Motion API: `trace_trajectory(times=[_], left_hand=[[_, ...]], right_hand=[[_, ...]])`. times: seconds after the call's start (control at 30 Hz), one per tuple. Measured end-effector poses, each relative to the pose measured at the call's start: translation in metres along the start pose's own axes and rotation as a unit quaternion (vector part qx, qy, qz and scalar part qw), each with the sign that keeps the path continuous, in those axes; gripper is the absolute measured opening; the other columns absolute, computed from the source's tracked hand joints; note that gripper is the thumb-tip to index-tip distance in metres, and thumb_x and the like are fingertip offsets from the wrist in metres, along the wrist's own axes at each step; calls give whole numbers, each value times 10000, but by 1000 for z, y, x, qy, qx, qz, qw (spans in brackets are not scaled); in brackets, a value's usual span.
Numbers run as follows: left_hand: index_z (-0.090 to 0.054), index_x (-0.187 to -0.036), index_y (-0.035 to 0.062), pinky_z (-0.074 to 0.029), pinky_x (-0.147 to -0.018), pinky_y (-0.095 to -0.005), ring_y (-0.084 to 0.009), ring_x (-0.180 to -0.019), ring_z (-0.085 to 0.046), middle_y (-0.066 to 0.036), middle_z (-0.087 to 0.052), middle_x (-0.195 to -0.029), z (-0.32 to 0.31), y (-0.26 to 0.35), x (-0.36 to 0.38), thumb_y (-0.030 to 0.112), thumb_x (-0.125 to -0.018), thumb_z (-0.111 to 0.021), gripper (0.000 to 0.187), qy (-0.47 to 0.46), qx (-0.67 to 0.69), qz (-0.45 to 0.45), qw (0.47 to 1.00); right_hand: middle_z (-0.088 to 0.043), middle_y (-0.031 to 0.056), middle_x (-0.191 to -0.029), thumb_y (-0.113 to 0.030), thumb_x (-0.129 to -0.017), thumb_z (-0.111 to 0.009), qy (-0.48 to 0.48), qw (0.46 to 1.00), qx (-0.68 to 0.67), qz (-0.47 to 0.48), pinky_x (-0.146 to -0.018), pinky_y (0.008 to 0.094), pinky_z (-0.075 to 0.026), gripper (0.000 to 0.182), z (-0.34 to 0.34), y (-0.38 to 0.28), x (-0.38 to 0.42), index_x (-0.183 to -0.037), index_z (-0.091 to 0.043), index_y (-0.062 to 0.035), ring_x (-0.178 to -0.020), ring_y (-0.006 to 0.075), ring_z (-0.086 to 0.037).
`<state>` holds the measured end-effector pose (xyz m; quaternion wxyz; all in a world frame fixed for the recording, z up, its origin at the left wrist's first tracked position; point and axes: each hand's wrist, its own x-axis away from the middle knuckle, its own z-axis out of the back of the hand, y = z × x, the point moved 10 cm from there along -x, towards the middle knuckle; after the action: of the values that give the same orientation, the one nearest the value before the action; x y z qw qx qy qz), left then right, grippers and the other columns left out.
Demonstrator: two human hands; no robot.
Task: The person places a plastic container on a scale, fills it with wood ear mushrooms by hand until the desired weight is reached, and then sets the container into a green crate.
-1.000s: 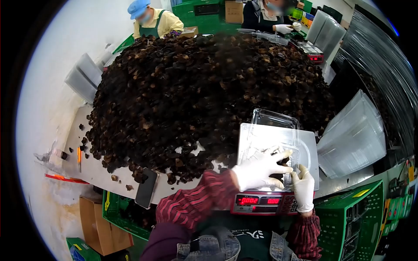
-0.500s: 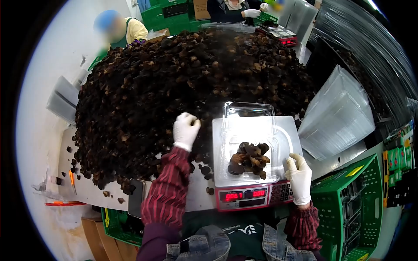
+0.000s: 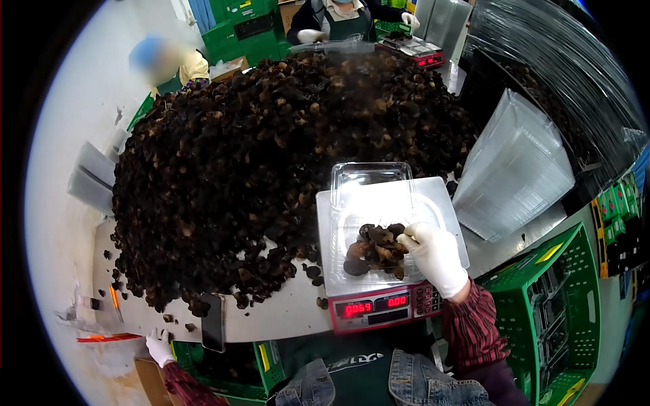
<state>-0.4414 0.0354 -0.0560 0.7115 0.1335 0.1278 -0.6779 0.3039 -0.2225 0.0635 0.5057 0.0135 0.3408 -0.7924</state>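
Observation:
A clear plastic clamshell box (image 3: 371, 177) lies open on the metal scale (image 3: 447, 203), with a small heap of dark dried fungus (image 3: 369, 250) in it. My right hand (image 3: 437, 257), in a white glove, is over the box's right side, its thumb and fingertips drawn together at the edge of the heap; whether a piece is between them is too small to tell. The scale's red display reads 0.069. My gloved left hand (image 3: 160, 347) is at the table's lower left edge, its fingers apart and nothing visible in it.
A large mound of dark fungus (image 3: 271, 155) covers the table. Stacked clear boxes (image 3: 518, 166) stand right of the scale, above a green crate (image 3: 555, 318). A phone (image 3: 212, 321) lies near the front edge. Two people (image 3: 349, 24) (image 3: 193, 68) are beyond the mound.
My left hand has moved from the mound to the lower left table edge. My right hand has moved from the scale's right edge to the heap. The display changed from 0.067 to 0.069.

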Motion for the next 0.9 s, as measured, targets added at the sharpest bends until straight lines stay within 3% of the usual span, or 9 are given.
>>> trace_trajectory(times=[0.03,0.13,0.27,0.37,0.4,0.57,0.77,0.83,0.9], left_hand=[[-649,-1120,11,-454,-864,-429,-370,-950,-573,-229,-592,-1058,40,71,2,158,-825,-662,330,-73,20,51,996],[-664,-1075,21,-456,-895,-337,-269,-1004,-586,-146,-616,-1074,75,225,7,47,-821,-650,256,-8,338,-120,933],[-682,-994,21,-469,-877,-342,-264,-1003,-587,-114,-629,-1061,178,469,74,8,-782,-676,213,-9,430,-400,810],[-690,-902,56,-437,-845,-385,-253,-978,-575,-64,-626,-1009,193,575,124,143,-720,-727,205,-4,410,-563,718],[-684,-871,63,-417,-833,-382,-244,-962,-565,-53,-616,-982,185,600,133,176,-706,-731,206,-30,360,-573,735],[-667,-817,70,-374,-799,-374,-226,-933,-537,-41,-587,-920,150,640,147,211,-688,-728,201,-82,211,-583,781],[-653,-856,53,-440,-780,-382,-270,-900,-575,-69,-624,-935,178,609,122,105,-687,-706,184,-40,387,-485,783],[-652,-997,28,-493,-720,-245,-174,-804,-636,-65,-652,-943,163,592,103,-23,-782,-636,221,-177,557,-339,737],[-610,-1133,27,-481,-667,-204,-124,-747,-624,-50,-643,-942,131,577,95,-56,-836,-583,310,-274,703,-185,629]], right_hand=[[-642,153,-728,-190,-806,-698,-46,997,55,25,-595,360,-496,174,-14,-3,-6,-821,-672,-19,-662,304,-644],[-640,151,-681,-248,-799,-693,-98,990,100,27,-590,373,-501,221,-40,-3,-16,-801,-676,-27,-641,310,-646],[-643,159,-685,-226,-798,-686,-124,987,101,19,-603,373,-505,195,-60,7,-19,-804,-681,-31,-645,307,-646],[-647,164,-706,-171,-804,-668,-119,992,51,6,-628,369,-508,150,-55,7,-21,-815,-680,-22,-669,302,-648],[-651,164,-719,-137,-804,-658,-118,993,27,-7,-643,366,-510,124,-53,10,-21,-825,-680,-17,-685,300,-649],[-658,155,-740,-87,-780,-656,-86,995,-12,47,-665,365,-511,130,-41,6,-23,-889,-683,-21,-712,299,-652],[-670,150,-796,-96,-765,-674,-143,984,42,96,-665,360,-514,167,-50,-18,-30,-920,-682,-34,-731,284,-661],[-671,156,-806,-113,-759,-687,-153,982,67,88,-658,357,-515,171,-55,-19,-32,-914,-683,-39,-731,278,-664],[-664,137,-728,-167,-804,-673,-142,986,-73,54,-617,333,-509,159,-64,-8,-32,-882,-682,-30,-679,237,-665]])
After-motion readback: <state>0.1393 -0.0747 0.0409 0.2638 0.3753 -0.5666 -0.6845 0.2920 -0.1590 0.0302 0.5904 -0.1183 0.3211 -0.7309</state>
